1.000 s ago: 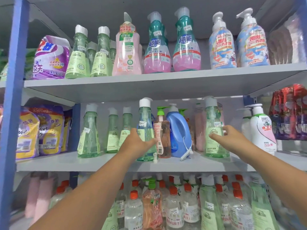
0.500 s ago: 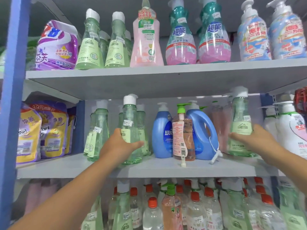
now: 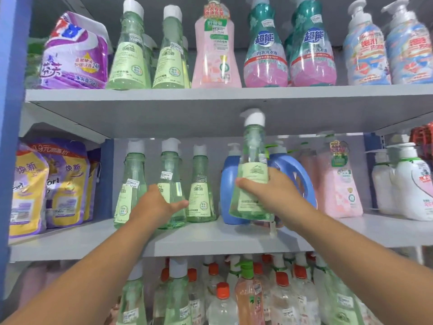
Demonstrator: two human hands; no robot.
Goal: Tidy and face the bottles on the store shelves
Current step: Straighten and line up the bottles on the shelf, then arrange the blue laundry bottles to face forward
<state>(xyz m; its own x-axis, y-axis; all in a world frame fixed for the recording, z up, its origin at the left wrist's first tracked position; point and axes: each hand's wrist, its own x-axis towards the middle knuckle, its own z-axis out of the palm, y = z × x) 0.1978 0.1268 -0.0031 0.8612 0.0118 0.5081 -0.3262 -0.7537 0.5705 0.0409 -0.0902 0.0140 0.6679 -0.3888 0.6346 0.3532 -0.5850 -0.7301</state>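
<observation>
Nearest the camera, two bare forearms reach up and forward to the middle shelf (image 3: 210,240). The right hand (image 3: 269,191) is closed around a clear green pump bottle (image 3: 251,184): the thumb crosses the front at the label's lower edge and the fingers wrap round the far side, out of sight. The bottle hangs just above the shelf's front edge, its base seemingly clear of the board, in front of a blue jug (image 3: 232,184). Its long axis runs nearly upright, the white pump cap leaning slightly to the right; the pale green label faces the camera.

The left hand (image 3: 157,205) is half closed on a second green bottle (image 3: 171,184) standing on the shelf, the thumb stretched right across its lower body, the other fingers hidden behind. That bottle stands upright with its price sticker forward. Just left of these fingers stands another green bottle (image 3: 130,184); just right of the thumb, a third (image 3: 201,184), label forward.

The coming move likely turns on the gap between that third bottle and the carried one: the free spot in the green row lies left of the right-hand fingers and slightly down and back. The right hand already has the load, so it is the nearer; the bottle needs only to stay upright, label out, as it goes down.

Farther back stand a pink bottle (image 3: 337,179) and white pump bottles (image 3: 410,181).
</observation>
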